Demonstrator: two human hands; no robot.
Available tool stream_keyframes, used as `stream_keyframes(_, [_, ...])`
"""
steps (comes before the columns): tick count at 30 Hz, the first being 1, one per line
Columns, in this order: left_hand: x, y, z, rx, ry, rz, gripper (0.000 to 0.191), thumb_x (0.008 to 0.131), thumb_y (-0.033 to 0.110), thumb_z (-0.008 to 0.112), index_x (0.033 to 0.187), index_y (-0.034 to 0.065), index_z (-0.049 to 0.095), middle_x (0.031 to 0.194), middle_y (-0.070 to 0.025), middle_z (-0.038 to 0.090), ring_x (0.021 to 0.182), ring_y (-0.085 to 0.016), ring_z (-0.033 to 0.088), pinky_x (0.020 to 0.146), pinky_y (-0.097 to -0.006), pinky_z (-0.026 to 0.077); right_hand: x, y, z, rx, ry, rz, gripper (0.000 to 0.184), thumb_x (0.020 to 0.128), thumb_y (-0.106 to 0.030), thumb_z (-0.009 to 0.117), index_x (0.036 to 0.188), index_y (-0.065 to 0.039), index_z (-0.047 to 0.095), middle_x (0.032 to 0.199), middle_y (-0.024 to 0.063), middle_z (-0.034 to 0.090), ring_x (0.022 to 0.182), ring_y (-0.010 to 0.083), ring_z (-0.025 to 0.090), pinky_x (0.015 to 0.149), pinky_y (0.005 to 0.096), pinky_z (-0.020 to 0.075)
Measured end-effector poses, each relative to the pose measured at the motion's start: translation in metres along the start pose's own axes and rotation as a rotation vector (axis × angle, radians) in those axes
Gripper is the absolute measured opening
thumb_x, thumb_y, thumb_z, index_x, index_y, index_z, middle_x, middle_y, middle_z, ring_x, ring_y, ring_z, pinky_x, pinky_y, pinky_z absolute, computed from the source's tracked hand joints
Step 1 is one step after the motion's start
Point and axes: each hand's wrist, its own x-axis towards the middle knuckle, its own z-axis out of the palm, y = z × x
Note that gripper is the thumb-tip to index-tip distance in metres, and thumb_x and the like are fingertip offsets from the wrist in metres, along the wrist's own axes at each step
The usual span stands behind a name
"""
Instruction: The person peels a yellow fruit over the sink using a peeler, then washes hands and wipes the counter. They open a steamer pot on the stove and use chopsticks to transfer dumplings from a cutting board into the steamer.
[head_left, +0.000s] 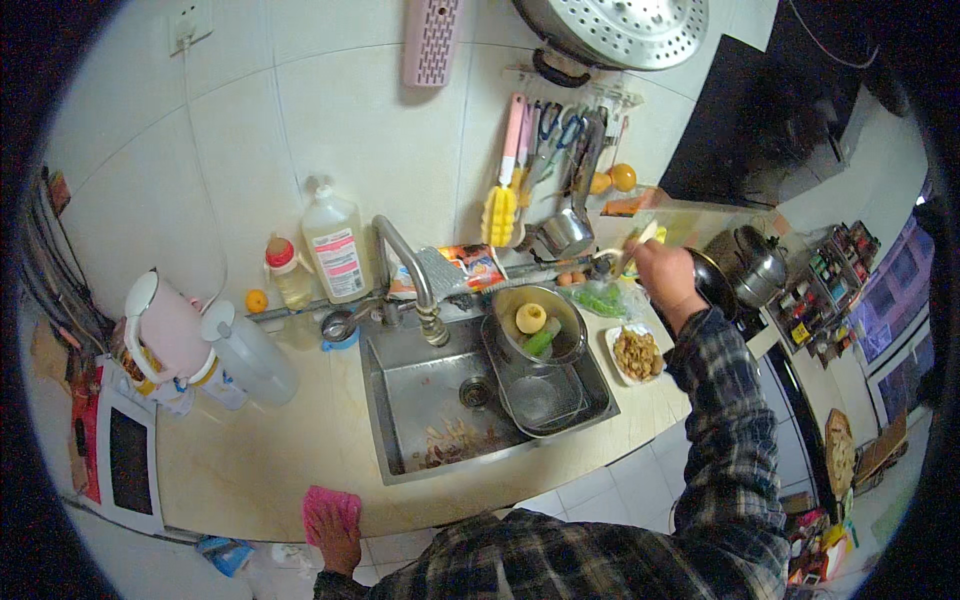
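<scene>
My left hand (335, 536) rests on a pink cloth (343, 504) at the front edge of the countertop (255, 457). My right arm reaches to the back right, where my right hand (662, 271) is closed on a pale-ended utensil (645, 234), whose kind I cannot make out. Below that hand are a plastic bag of green vegetables (602, 298) and a white dish of brown food pieces (637, 355). Between my hands lies a steel sink (420, 382) with food scraps near its front wall. A metal bowl (574, 349) holding a peeled round vegetable (531, 318) and a green piece stands over a wire basket (540, 401).
A curved faucet (405, 262) rises behind the sink. A pink kettle (169, 322), a plastic jug (251, 360) and a large pump bottle (335, 244) stand at the left. Utensils hang from a wall rack (577, 90). Pots (757, 266) and a spice rack (821, 289) are at the right.
</scene>
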Motion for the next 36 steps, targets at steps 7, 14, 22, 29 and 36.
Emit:
stream_keyframes(7, [0.005, 0.054, -0.075, -0.149, 0.004, -0.002, 0.059, 0.098, 0.037, 0.045, 0.149, 0.0108, 0.033, 0.155, -0.0258, 0.022, 0.144, -0.044, 0.016, 0.115, -0.0578, 0.01, 0.098, 0.083, 0.028, -0.063, 0.088, 0.026, 0.02, 0.088, -0.018, 0.056, 0.107, -0.016, 0.062, 0.08, 0.008, 0.065, 0.07, 0.0307, 0.066, 0.058, 0.0427, 0.0514])
stream_keyframes(14, [-0.092, 0.068, -0.055, -0.08, 0.176, -0.51, 0.077, 0.095, 0.044, 0.054, 0.155, 0.0134, 0.017, 0.161, -0.0164, 0.012, 0.146, -0.043, 0.011, 0.111, -0.0655, 0.017, 0.164, 0.13, 0.067, -0.111, -0.028, -0.027, 0.017, 0.088, -0.023, 0.057, 0.102, -0.015, 0.063, 0.087, 0.0102, 0.066, 0.08, 0.0314, 0.066, 0.066, 0.0444, 0.0528])
stream_keyframes(22, [-0.186, 0.078, -0.032, 0.163, 0.046, -0.816, 0.071, 0.097, 0.045, 0.05, 0.154, 0.0131, 0.023, 0.159, -0.0175, 0.018, 0.145, -0.039, 0.021, 0.109, -0.0614, 0.029, 0.191, 0.147, 0.098, -0.056, 0.11, -0.01, 0.021, 0.088, -0.02, 0.06, 0.107, -0.014, 0.063, 0.089, 0.011, 0.065, 0.08, 0.0315, 0.065, 0.067, 0.0448, 0.0516])
stream_keyframes(29, [-0.187, 0.084, -0.016, 0.194, 0.068, -0.749, 0.071, 0.097, 0.043, 0.051, 0.153, 0.0114, 0.022, 0.158, -0.0193, 0.018, 0.142, -0.042, 0.026, 0.105, -0.0627, 0.034, 0.181, 0.144, 0.101, -0.126, 0.268, 0.182, 0.014, 0.089, -0.017, 0.054, 0.099, -0.01, 0.062, 0.094, 0.0116, 0.06, 0.077, 0.0311, 0.063, 0.066, 0.0442, 0.052])
stream_keyframes(36, [-0.171, 0.086, -0.023, 0.141, 0.135, -0.638, 0.072, 0.096, 0.039, 0.053, 0.153, 0.0074, 0.022, 0.157, -0.0247, 0.019, 0.138, -0.05, 0.027, 0.102, -0.0654, 0.034, 0.177, 0.14, 0.122, 0.06, 0.202, 0.483, 0.022, 0.093, -0.026, 0.057, 0.089, -0.005, 0.063, 0.097, 0.0168, 0.059, 0.073, 0.0359, 0.067, 0.06, 0.0464, 0.0537])
